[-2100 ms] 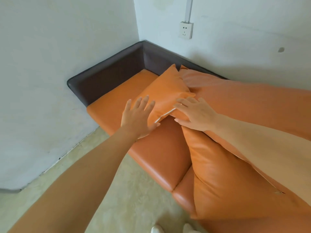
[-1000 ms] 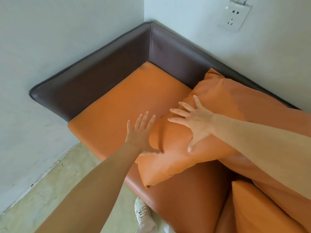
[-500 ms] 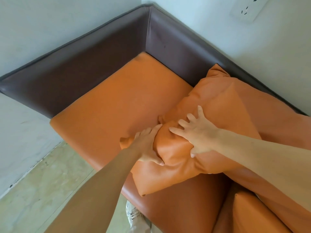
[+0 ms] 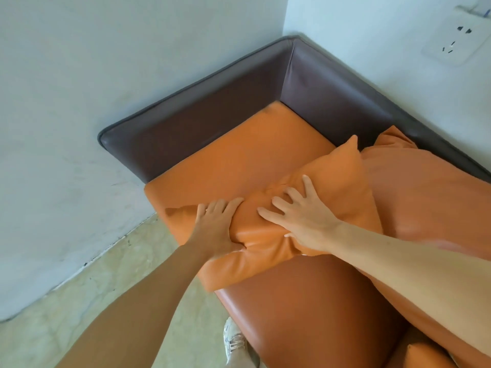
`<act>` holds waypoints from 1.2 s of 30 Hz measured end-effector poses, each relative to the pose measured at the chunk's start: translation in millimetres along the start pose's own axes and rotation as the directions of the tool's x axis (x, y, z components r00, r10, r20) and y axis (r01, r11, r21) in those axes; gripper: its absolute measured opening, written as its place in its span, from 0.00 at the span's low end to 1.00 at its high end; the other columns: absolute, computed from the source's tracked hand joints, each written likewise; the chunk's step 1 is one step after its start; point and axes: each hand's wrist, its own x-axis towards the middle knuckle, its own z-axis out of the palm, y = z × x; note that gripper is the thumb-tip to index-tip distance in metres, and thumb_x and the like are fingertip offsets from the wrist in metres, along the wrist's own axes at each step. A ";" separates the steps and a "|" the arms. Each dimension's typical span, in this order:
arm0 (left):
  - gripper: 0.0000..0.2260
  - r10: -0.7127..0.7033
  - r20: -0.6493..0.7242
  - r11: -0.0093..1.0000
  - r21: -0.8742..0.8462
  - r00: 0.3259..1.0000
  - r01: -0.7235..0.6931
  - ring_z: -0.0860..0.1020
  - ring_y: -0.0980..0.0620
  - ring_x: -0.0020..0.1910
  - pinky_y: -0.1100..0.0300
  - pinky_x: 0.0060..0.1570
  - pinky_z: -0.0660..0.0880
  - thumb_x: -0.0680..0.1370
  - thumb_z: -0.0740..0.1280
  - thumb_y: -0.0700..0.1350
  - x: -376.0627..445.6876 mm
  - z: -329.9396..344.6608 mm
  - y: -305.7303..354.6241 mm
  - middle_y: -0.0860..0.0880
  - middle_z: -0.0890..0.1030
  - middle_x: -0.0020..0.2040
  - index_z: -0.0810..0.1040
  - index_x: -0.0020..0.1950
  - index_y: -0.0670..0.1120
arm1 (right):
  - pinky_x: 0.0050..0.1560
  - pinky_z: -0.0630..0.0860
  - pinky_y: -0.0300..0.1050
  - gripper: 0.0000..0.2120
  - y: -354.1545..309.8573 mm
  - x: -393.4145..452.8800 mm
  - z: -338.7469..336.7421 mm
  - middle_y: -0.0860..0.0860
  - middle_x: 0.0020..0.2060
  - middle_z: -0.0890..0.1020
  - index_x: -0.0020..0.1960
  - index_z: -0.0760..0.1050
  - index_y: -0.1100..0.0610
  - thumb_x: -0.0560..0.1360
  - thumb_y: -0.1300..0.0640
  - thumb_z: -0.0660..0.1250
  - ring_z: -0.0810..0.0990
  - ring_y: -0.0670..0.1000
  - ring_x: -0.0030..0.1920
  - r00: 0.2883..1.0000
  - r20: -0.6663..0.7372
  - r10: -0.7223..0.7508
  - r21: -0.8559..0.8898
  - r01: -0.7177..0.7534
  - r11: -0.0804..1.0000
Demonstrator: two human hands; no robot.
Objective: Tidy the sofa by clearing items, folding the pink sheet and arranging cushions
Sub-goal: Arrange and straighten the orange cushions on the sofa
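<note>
Orange leatherette creases under both hands at the middle of the frame: the left hand [image 4: 216,229] clamps the near-left edge of a small orange cushion [image 4: 305,216], its thumb dug into the folds and its fingers curled over the rim, while the right hand [image 4: 303,217] lies on top with fingers spread and palm pressed flat into the cover. This cushion rests tilted on the orange seat [image 4: 239,160] of the sofa, one corner pointing up toward the backrest and its lower corner hanging over the seat's front edge. Just to its right a larger orange cushion [image 4: 425,197] leans against the dark brown back and arm panels [image 4: 212,115], which wrap the seat's far corner. Lower right, part of another orange cushion [image 4: 425,354] shows beneath the right forearm. Pale, scuffed walls [image 4: 79,88] meet in the upper centre, with a white socket [image 4: 454,43] at the upper right. Yellowish marbled floor [image 4: 93,301] fills the lower left, and a white shoe [image 4: 233,338] stands at the bottom edge.
</note>
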 end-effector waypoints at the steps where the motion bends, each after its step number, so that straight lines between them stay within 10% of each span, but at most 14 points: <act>1: 0.49 -0.017 -0.062 0.999 0.047 0.998 0.020 0.67 0.49 0.63 0.55 0.60 0.55 0.60 0.75 0.65 -0.5 -4.5 -10.2 0.52 0.69 0.62 0.57 0.75 0.54 | 0.67 0.46 0.78 0.37 -0.7 12.5 -0.4 0.55 0.71 0.63 0.77 0.47 0.46 0.77 0.51 0.66 0.61 0.65 0.70 0.999 -0.053 -0.007 -0.010 0.007 1.000; 10: 0.49 -0.118 -0.406 0.938 0.255 0.906 0.237 0.76 0.42 0.48 0.50 0.50 0.60 0.51 0.80 0.62 27.8 -14.3 -107.5 0.45 0.76 0.49 0.72 0.68 0.45 | 0.64 0.57 0.78 0.39 14.0 152.9 9.0 0.56 0.68 0.71 0.75 0.60 0.47 0.69 0.57 0.74 0.68 0.65 0.67 0.958 -0.262 -0.117 -0.145 0.081 0.986; 31: 0.46 -0.162 -0.463 0.846 0.389 0.872 0.364 0.67 0.46 0.51 0.49 0.55 0.63 0.61 0.74 0.66 123.5 -1.3 -167.5 0.45 0.72 0.54 0.63 0.73 0.48 | 0.66 0.56 0.76 0.46 68.4 288.4 44.9 0.56 0.72 0.57 0.76 0.48 0.49 0.68 0.61 0.74 0.58 0.64 0.73 0.952 -0.303 -0.048 -0.164 -0.002 0.987; 36: 0.44 -0.144 -0.447 0.890 0.332 0.883 0.313 0.66 0.46 0.51 0.49 0.53 0.59 0.61 0.75 0.64 122.8 -5.4 -175.3 0.44 0.72 0.54 0.66 0.72 0.49 | 0.63 0.60 0.77 0.45 72.7 286.2 45.7 0.59 0.70 0.67 0.75 0.53 0.51 0.67 0.63 0.75 0.65 0.65 0.69 0.934 -0.344 -0.097 -0.173 0.038 0.984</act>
